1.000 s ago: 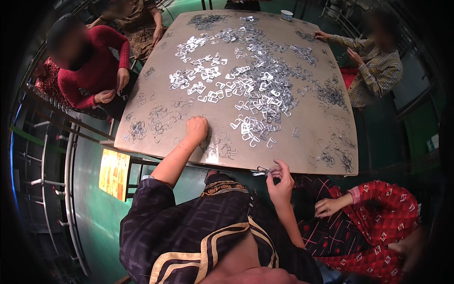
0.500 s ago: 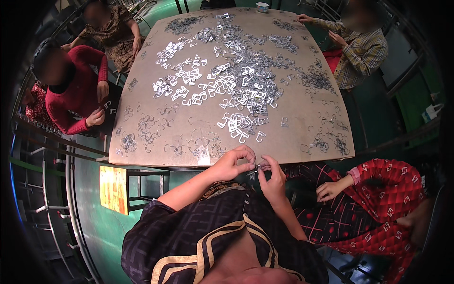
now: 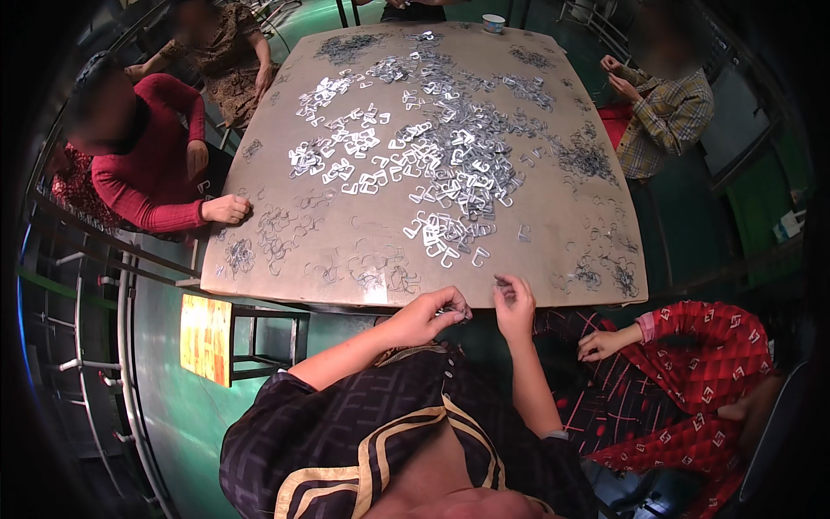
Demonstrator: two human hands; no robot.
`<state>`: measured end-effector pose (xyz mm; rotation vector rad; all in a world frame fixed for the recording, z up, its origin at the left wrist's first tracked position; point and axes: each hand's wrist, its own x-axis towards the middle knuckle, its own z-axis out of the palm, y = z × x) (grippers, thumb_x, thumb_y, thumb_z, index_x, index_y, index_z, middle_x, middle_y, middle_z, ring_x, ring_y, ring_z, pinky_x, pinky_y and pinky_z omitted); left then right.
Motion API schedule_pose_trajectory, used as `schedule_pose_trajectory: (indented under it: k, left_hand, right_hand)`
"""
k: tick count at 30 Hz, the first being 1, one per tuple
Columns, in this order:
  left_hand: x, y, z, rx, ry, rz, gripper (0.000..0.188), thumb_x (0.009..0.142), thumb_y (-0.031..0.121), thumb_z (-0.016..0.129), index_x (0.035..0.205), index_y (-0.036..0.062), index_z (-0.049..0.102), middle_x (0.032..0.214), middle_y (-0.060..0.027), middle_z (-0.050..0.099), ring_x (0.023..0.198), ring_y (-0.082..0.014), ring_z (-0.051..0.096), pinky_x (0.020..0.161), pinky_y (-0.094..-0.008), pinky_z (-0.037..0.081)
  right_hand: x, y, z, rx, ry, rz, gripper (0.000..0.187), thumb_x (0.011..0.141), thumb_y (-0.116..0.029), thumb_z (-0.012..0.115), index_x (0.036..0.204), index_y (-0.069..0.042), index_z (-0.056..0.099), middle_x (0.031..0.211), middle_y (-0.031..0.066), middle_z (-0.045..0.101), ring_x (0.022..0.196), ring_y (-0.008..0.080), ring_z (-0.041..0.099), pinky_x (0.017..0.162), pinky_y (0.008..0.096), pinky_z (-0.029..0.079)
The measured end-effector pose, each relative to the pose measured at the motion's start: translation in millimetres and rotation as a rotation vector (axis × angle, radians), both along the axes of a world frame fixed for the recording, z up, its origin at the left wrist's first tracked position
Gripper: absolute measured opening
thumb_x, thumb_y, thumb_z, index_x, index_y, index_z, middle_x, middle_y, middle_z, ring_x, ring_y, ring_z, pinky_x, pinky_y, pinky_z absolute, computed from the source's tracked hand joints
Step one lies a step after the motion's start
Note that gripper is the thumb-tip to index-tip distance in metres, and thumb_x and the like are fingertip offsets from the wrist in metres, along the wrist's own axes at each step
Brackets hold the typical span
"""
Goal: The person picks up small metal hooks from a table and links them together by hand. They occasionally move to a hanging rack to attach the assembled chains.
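Note:
My left hand (image 3: 430, 315) is closed at the table's near edge, thumb against curled fingers. A small silvery metal piece (image 3: 468, 315) shows at its fingertips; its exact shape is too small to make out. A little to the right, my right hand (image 3: 516, 307) is raised with thumb and fingers apart, and nothing shows between them. Beyond my hands lies a heap of shiny flat metal hooks (image 3: 448, 235), bent like a J with a closed loop. Thin wire clips (image 3: 393, 270) lie loosely near the front edge.
The large brown table (image 3: 337, 238) carries more hook heaps and wire piles (image 3: 240, 256). A white bowl (image 3: 493, 23) stands at the far edge. Co-workers sit around, including a person in red (image 3: 160, 164) and one in plaid (image 3: 674, 112). A wooden stool (image 3: 206, 342) is at lower left.
My hands have come apart; the right moved right and up towards the table edge. The person in red has put a hand on the table. The view has shifted slightly.

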<state>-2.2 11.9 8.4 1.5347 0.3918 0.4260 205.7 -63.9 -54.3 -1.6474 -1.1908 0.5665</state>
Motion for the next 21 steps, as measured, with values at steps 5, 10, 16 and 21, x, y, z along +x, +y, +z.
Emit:
schedule_pose_trajectory:
  k: [5,10,16,21]
  left_hand:
    - [4,-11,0,0.126,0.004,-0.027,0.006,0.093,0.003,0.054,0.098,0.0009,0.05,0.097,-0.0083,0.062,0.092,-0.0154,0.058,0.083,-0.0297,0.047]
    - [3,-14,-5,0.129,0.003,-0.001,0.007,0.093,0.004,0.055,0.099,0.0012,0.051,0.094,-0.0066,0.061,0.079,-0.0116,0.057,0.07,-0.027,0.049]
    - [2,-15,-11,0.081,0.037,0.061,0.009,0.092,0.003,0.056,0.1,0.0012,0.051,0.092,-0.0063,0.062,0.074,-0.0115,0.059,0.066,-0.0267,0.05]
    - [8,-15,-28,0.145,0.035,0.192,0.011,0.091,0.003,0.058,0.1,-0.0003,0.053,0.092,-0.0099,0.064,0.083,-0.0182,0.064,0.077,-0.0306,0.05]
  right_hand:
    - [9,60,-41,-0.104,-0.498,-0.095,0.046,0.072,-0.013,0.078,0.114,-0.001,0.061,0.101,0.0178,0.055,0.087,0.0355,0.059,0.08,0.0417,0.049]
    - [5,78,-25,-0.293,-0.451,-0.067,0.04,0.069,-0.012,0.08,0.103,0.001,0.063,0.101,0.0186,0.055,0.093,0.0382,0.058,0.082,0.0439,0.047]
    - [17,81,-4,-0.423,-0.34,-0.045,0.032,0.068,-0.005,0.079,0.094,0.003,0.062,0.081,0.0161,0.064,0.073,0.0324,0.064,0.07,0.0384,0.052]
    - [7,50,1,-0.321,0.488,-0.032,0.019,0.076,0.001,0.074,0.09,0.005,0.062,0.075,0.0122,0.067,0.062,0.0159,0.065,0.055,0.0251,0.053]
